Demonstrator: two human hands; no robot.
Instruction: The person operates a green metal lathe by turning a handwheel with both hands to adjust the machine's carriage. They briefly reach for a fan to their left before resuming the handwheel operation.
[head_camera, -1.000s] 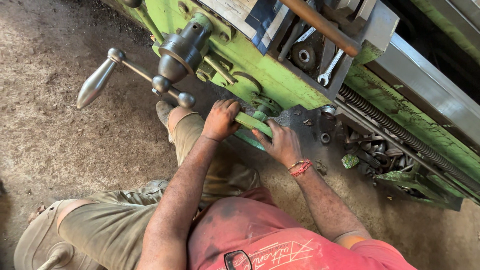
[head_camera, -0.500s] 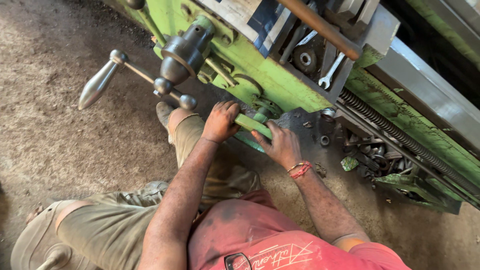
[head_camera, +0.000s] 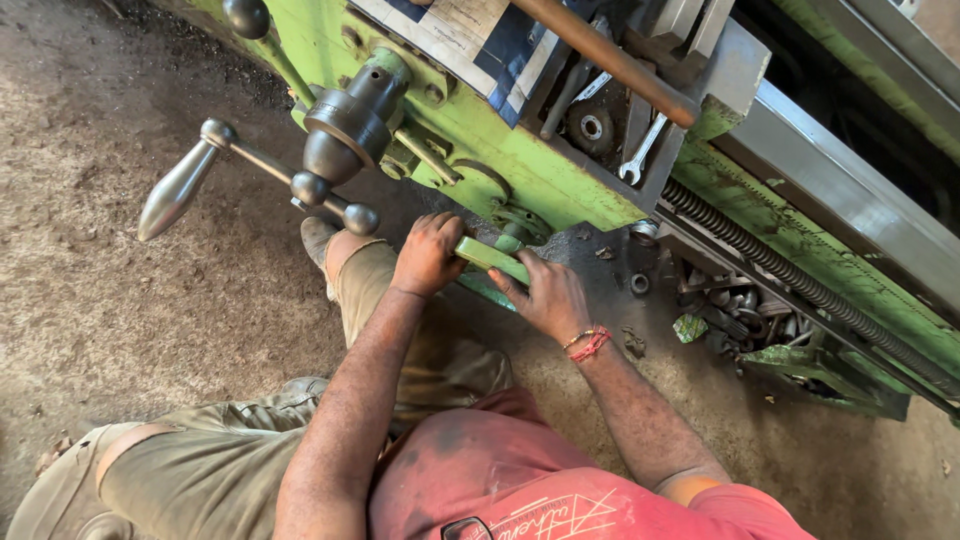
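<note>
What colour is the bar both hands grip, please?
Light green bar, clearest in the head view.

Glossy green-painted metal lathe (head_camera: 560, 190), polished steel handle (head_camera: 178, 188), rough dusty floor (head_camera: 110, 300), matt khaki cloth trousers (head_camera: 230, 470).

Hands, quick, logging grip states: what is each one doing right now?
Left hand: closed on one end of the green bar.
Right hand: holding the same green bar from below.

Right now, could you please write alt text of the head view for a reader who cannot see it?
Both hands, left hand and right hand, grip a green bar low on a green lathe. A crank handle juts left; a wrench lies on the machine.
</note>
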